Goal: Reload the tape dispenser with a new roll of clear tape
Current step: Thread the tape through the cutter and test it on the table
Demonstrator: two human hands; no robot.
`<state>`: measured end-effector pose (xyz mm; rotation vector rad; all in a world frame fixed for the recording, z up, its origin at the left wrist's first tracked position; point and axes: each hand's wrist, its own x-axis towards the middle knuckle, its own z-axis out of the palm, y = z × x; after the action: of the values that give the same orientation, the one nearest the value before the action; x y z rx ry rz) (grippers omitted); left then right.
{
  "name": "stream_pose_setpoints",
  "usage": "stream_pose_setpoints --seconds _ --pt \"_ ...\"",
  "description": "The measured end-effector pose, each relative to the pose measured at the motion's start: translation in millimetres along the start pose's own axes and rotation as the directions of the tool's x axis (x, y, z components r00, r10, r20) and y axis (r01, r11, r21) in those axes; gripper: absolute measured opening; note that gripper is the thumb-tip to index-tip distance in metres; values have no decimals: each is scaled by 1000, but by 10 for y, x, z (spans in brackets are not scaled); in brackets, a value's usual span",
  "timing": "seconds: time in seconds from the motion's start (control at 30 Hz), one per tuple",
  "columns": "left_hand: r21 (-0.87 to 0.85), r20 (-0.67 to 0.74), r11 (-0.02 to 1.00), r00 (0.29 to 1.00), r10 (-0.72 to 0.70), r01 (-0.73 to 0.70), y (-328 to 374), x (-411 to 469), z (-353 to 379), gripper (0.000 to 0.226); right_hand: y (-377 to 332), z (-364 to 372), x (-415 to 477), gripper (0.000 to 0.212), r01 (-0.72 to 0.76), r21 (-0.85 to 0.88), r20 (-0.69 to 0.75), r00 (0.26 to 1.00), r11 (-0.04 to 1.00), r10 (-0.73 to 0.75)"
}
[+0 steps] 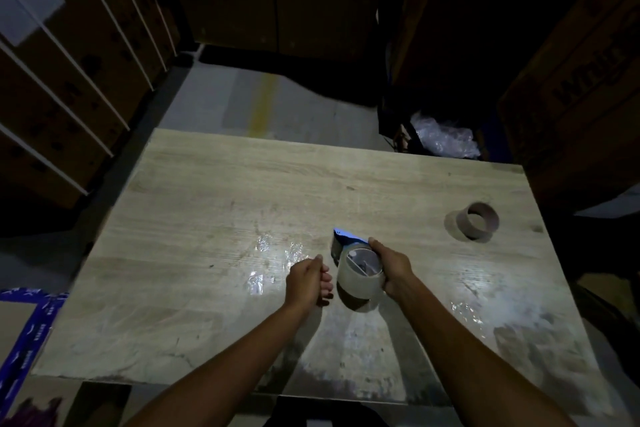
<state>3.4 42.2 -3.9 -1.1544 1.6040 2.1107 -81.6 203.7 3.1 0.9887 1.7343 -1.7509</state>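
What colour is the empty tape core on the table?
Brown cardboard; the empty core shows in the head view, right side.

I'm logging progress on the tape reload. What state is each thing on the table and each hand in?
tape dispenser: held above the table, clear roll on it.
clear tape roll: full, gripped by the right hand.
left hand: curled shut beside the roll; contents unclear.
cardboard core: empty, lying apart on the table.

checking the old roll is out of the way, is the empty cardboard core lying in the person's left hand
No, the empty cardboard core sits alone on the table at far right, well apart from the left hand.
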Motion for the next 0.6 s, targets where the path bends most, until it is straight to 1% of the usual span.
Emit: stream_pose_setpoints --seconds 0.07,0.17,0.27,0.4,0.5,0.6 --pt "64 -7 997 999 46 -46 3 -54 91 42 80 22 -14 34 42 16 -90 995 999 -40" --pt "178 -20 974 989 147 -141 12 -104 147 47 185 80 -40 21 99 52 -137 986 994 -91" --pt "311 -10 926 974 228 -214 -2 -88 151 35 287 145 -74 26 172 69 -189 969 983 -157" --pt "366 10 899 967 255 -241 -12 -59 132 23 478 230 -131 26 259 136 -255 942 956 -219" --pt "437 9 861 958 288 -262 3 -2 89 14 591 259 -152 28 274 107 -257 936 956 -240" --pt "513 22 807 945 327 -291 38 36 69 13 635 265 -172 26 298 59 -251 928 953 -275"
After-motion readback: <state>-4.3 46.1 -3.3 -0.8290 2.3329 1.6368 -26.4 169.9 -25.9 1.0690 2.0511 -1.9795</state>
